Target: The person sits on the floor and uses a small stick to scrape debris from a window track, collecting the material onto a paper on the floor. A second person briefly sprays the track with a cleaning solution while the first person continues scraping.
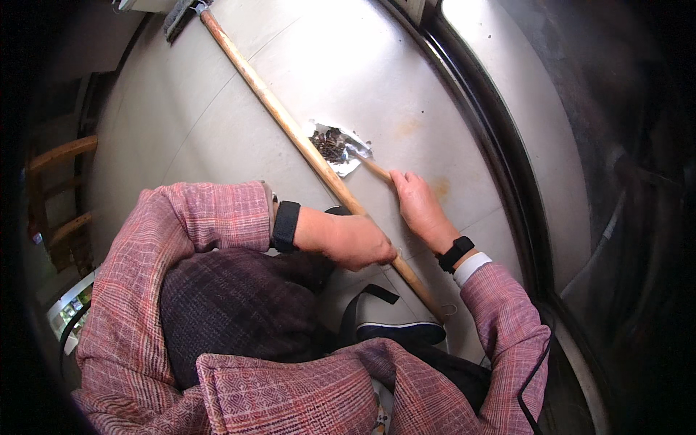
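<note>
Evidently both hands were occupied. The left hand (355, 243) had its grip curled around a long wooden pole (317, 161), near the pole's lower end; the pole slanted across the floor (210, 138) toward a grey brush head (178, 19) at the upper left. The right hand's (420, 206) grip was closed about a short wooden handle (378, 170), whose far end reached a shiny, pale sheet (351, 167) bearing dark scraps (330, 145), just beside the pole. Whether handle and sheet were joined, I couldn't tell.

I'm spotting wooden furniture (67, 151) far left | dark track (495, 123) is kinda curving down my feed's right side
</note>
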A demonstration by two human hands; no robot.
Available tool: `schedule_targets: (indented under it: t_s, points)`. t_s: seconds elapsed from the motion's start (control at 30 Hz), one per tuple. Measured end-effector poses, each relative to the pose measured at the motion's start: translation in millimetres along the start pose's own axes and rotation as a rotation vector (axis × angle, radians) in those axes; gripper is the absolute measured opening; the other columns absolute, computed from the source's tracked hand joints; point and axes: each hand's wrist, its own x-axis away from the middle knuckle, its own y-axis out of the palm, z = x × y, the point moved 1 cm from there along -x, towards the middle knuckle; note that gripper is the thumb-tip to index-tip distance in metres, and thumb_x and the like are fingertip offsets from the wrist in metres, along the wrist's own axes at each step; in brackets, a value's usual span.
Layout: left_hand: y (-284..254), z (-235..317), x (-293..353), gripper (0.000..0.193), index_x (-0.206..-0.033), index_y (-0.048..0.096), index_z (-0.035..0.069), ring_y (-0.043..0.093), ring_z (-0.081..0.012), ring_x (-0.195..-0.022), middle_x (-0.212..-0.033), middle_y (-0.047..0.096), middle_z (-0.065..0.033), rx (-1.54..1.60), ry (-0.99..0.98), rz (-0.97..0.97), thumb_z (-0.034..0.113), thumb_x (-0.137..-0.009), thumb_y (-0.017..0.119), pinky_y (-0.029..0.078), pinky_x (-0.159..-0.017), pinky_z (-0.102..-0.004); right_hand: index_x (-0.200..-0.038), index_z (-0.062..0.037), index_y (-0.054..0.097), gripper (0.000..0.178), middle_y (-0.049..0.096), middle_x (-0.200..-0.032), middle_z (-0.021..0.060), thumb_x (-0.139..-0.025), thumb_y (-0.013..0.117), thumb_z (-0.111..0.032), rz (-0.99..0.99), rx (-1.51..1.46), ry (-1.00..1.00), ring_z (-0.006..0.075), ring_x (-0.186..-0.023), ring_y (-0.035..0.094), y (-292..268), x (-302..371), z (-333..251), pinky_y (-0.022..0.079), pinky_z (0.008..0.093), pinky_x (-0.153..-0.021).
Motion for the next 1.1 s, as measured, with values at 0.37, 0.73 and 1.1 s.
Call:
schedule_targets:
  t_s: [0.37,0.73,1.1]
  points:
    - [-4.3,-79.5,49.9,0.022,-0.100,0.062,0.007,0.065,-0.0351,-0.088,-0.095,0.065,-0.0132,-0.145,-0.543,0.752,0.000,-0.080,0.058,0.053,-0.075,-0.0420,-0.094,-0.0044,0.051,0.006,0.056,-0.084,0.0120,-0.089,0.054,-0.007,-0.068,0.433,-0.001,0.0252,-0.072,0.066,11.7,7.6,-8.8,0.056,0.0360,-0.058]
    - [-21.4,-124.8,71.5,0.032,-0.105,0.062,0.010,0.057,-0.0310,-0.097,-0.098,0.059,-0.0119,-0.426,-0.639,0.992,-0.003,-0.077,0.059,0.047,-0.085,-0.0424,-0.094,-0.0065,0.051,0.006,0.057,-0.084,0.0109,-0.088,0.053,-0.006,-0.017,0.409,-0.019,0.0242,-0.070,0.066,-20.1,23.5,-5.7,0.055,0.0366,-0.056]
    - [-20.5,-130.4,62.0,0.022,-0.098,0.063,0.008,0.057,-0.0280,-0.099,-0.096,0.060,-0.0084,-0.321,-0.543,0.795,0.001,-0.077,0.063,0.046,-0.086,-0.0404,-0.096,-0.0015,0.049,0.009,0.059,-0.092,0.0239,-0.091,0.052,-0.009,-0.070,-0.138,0.192,0.0448,-0.088,0.058,-16.4,23.2,8.6,0.046,0.0516,-0.075]
